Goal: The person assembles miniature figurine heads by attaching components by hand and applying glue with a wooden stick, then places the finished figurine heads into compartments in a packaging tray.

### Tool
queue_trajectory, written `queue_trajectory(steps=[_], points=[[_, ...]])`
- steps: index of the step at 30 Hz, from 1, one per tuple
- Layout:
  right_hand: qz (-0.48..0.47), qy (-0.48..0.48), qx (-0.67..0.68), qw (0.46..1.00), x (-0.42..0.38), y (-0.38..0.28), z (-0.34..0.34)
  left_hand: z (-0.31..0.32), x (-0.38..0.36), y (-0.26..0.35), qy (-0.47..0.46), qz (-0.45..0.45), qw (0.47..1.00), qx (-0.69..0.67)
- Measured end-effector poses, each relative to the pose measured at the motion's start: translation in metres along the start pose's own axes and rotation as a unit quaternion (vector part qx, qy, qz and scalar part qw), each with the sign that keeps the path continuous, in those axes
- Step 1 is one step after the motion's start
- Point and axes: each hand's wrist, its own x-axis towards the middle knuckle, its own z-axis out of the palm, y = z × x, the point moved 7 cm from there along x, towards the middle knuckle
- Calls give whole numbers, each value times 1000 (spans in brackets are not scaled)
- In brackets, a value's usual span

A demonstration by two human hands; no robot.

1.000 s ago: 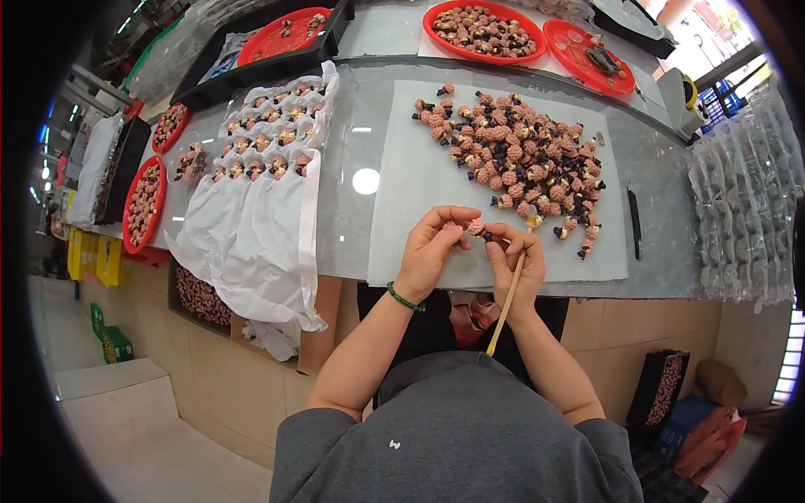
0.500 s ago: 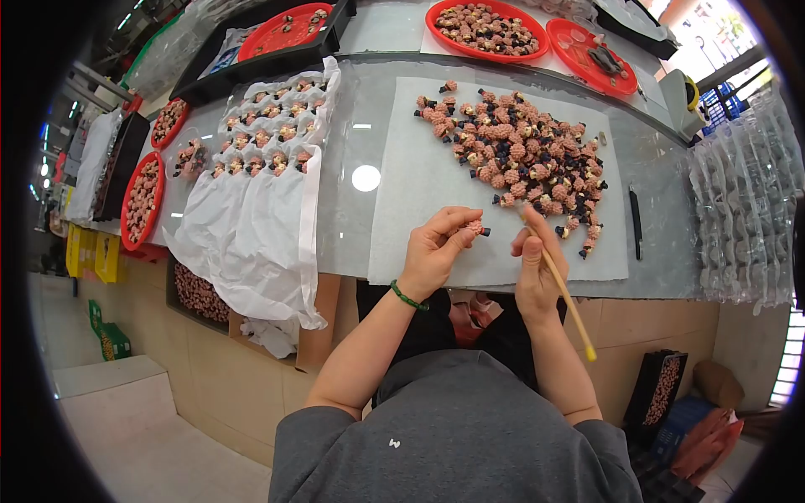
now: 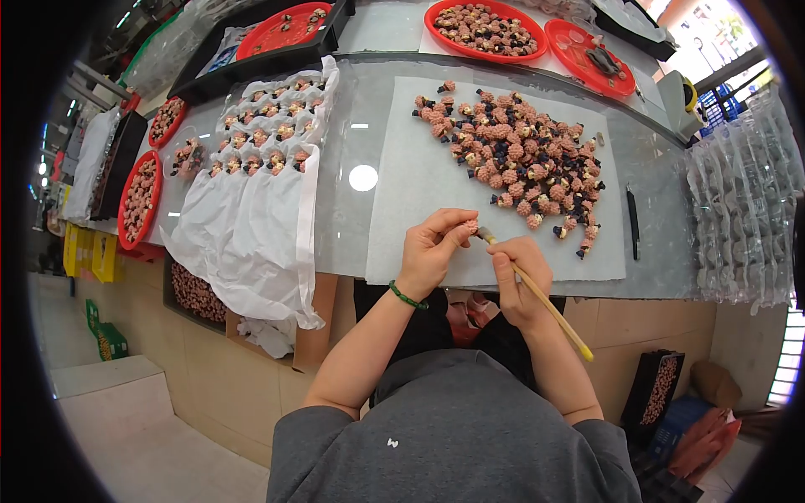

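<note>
The left hand (image 3: 432,251) is pinched shut on one small pink figure (image 3: 472,226), held just above the near edge of the white sheet (image 3: 419,184). The right hand (image 3: 518,281) is closed round a wooden brush (image 3: 537,293), gripped near its front end, tip touching the figure and handle trailing back over the edge of the surface (image 3: 344,176). To do this well, the figure wants a firm hold by its sides with the worked face turned up to the brush, and the brush hand is best steadied against the other so the tip lands only where meant; the stroke should be short and light. On the far half of the sheet lies a loose heap of like figures (image 3: 520,159), well apart from both hands and no obstruction. A black pen (image 3: 633,222) lies just off the sheet's right edge. Left of the sheet, rows of figures sit in white bags (image 3: 251,201). Beyond the sheet stand red trays (image 3: 482,25) holding more pieces. Nothing crowds the working spot; the only hazard judged is the long handle swinging towards the body.
</note>
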Motion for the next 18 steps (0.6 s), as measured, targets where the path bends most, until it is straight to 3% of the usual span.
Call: queue_trajectory(steps=[6,10,13,18], points=[[2,47,2,999,-7,-2,-8,-4,-1,-1,5,-2,1000,-7],[50,-42,-4,998,-8,13,2,-2,0,0,3,11,1000,-12],[37,27,79,996,-11,13,-9,-3,-1,2,5,23,1000,-14],[84,97,77,989,-11,27,-16,-2,-1,5,-10,36,999,0]])
